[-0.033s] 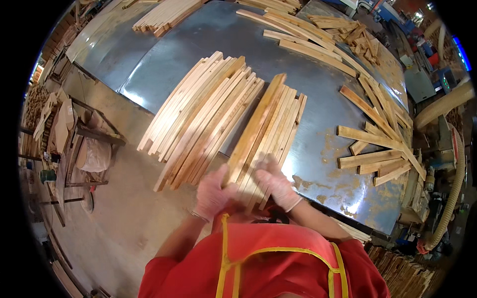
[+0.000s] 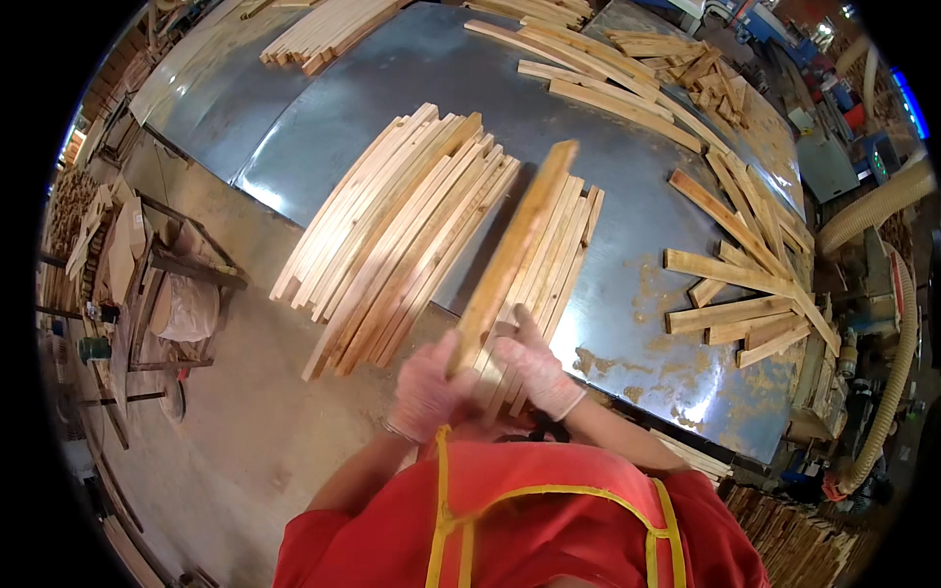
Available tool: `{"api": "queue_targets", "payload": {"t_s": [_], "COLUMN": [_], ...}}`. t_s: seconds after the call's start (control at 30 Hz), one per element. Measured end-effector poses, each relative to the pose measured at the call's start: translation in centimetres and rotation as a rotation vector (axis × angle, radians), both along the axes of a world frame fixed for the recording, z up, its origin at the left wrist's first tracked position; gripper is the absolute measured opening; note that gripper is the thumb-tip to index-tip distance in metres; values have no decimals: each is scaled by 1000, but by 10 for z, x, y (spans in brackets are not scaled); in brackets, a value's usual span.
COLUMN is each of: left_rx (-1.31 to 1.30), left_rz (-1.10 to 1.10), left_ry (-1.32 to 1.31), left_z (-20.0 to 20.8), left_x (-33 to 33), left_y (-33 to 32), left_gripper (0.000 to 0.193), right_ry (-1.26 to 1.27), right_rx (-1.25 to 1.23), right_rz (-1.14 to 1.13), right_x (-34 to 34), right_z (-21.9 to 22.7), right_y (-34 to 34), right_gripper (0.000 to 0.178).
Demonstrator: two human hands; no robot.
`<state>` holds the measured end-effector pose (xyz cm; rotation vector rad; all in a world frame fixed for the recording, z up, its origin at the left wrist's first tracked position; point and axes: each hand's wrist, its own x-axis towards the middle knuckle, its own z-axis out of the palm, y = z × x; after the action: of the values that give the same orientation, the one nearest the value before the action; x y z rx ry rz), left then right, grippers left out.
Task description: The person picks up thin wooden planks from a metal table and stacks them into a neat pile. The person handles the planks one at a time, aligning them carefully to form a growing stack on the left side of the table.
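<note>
My left hand [image 2: 426, 392], in a pale glove and blurred by motion, is closed round the near end of a long wooden strip [image 2: 520, 255]. The strip is tilted on edge along the left side of a short row of pale strips [image 2: 549, 265]. My right hand [image 2: 537, 367], gloved too, lies over the near part of that row with its fingers apart, the fingertips close to the held strip's right side. Left of a narrow gap, a wider row of strips [image 2: 402, 235] lies side by side, its near ends jutting past the table edge.
The metal table [image 2: 392, 88] carries loose strips [image 2: 735, 265] at the right, longer boards [image 2: 608, 73] and a jumbled wood pile [image 2: 706, 78] at the far right. Another stack [image 2: 328, 34] sits at the far left. A metal-framed rack [image 2: 186, 265] stands left; ribbed hoses [image 2: 882, 402] hang right.
The held strip has turned and risen slightly away from the row beside it, its far end shifting right. My right hand has moved a little left, its fingers more spread.
</note>
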<state>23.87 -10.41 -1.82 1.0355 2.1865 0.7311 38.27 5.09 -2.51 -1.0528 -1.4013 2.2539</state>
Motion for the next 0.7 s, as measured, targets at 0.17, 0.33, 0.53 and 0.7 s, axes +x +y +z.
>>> {"api": "queue_targets", "payload": {"t_s": [0.17, 0.33, 0.53, 0.7], "left_rx": [277, 52, 296, 321], "left_rz": [21, 426, 547, 448], "left_ry": [189, -202, -1272, -1200], "left_z": [12, -64, -165, -155], "left_x": [29, 23, 63, 73], "left_y": [14, -57, -105, -91], "left_gripper": [79, 63, 50, 44], "right_ry": [4, -227, 240, -25], "right_rx": [422, 1440, 237, -22], "right_rz": [-113, -294, -256, -142], "right_x": [-24, 43, 45, 13], "right_z": [38, 178, 28, 5], "right_y": [102, 383, 272, 94], "right_gripper": [41, 20, 16, 67]}}
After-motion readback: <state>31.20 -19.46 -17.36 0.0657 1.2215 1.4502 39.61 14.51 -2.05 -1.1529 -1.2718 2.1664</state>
